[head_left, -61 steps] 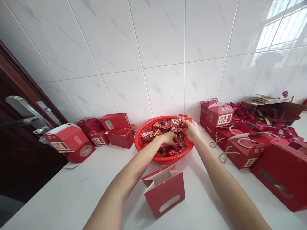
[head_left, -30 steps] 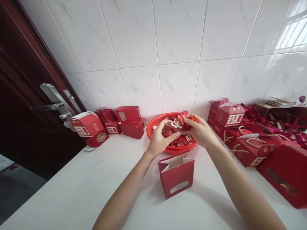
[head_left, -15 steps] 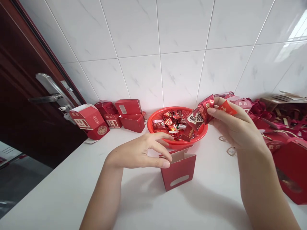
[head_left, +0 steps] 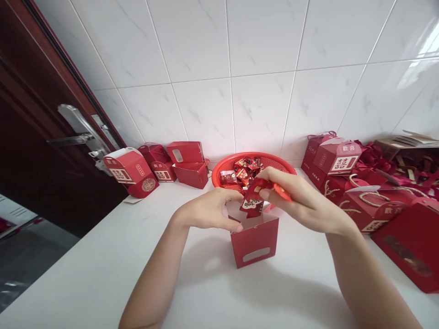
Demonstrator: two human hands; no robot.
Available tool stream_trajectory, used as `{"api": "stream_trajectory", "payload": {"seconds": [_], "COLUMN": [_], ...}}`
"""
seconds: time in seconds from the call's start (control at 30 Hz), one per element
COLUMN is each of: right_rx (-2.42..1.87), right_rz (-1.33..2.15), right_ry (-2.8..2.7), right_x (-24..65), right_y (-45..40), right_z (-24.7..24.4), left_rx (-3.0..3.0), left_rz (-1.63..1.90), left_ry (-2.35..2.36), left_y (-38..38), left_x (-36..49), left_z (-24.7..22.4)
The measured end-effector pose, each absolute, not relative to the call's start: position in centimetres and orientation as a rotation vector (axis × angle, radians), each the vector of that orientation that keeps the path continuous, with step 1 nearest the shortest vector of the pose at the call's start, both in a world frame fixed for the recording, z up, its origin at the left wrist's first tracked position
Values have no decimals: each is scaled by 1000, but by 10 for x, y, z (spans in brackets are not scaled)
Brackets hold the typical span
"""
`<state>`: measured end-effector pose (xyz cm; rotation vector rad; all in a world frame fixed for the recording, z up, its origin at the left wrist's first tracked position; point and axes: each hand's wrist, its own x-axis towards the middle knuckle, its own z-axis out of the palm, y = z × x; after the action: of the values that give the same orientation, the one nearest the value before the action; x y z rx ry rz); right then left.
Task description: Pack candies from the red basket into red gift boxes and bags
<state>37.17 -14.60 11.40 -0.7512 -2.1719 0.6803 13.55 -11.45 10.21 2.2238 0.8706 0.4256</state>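
Observation:
A red gift box (head_left: 257, 246) stands upright with its top open, its oval window facing me. My left hand (head_left: 212, 210) is at the box's upper left, the thumb on the front rim and the fingers curled round towards the back. Over the opening, my right hand (head_left: 298, 198) pinches red wrapped sweets (head_left: 254, 196) between thumb and fingers, their lower end dipping to the rim. An orange-red wrapper (head_left: 282, 192) also shows in that hand. Behind the box sits a red plastic basket (head_left: 219, 165) of wrapped sweets, partly hidden by my hands.
Several red boxes, one an open box (head_left: 190, 175), line the wall at the left. To the right are more boxes with cord handles, including a lidded box (head_left: 339, 157), and a large red box (head_left: 408, 246). A dark door (head_left: 37, 91) adjoins the white table (head_left: 144, 256).
My right hand has brought the sweets left and down, from above the basket to the box's opening. My left hand has closed in on the box's rim.

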Motion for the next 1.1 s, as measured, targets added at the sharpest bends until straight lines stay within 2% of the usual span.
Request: {"api": "stream_trajectory", "payload": {"seconds": [0.73, 1.1], "right_rx": [-843, -881], "right_rz": [597, 685], "right_ry": [-2474, -2276], "right_x": [366, 359], "right_y": [-139, -144], "right_z": [106, 107], "left_rx": [2253, 2226], "left_rz": [321, 340], "left_ry": [858, 815], "left_y": [-105, -102], "left_x": [133, 131], "left_z": [103, 101]}}
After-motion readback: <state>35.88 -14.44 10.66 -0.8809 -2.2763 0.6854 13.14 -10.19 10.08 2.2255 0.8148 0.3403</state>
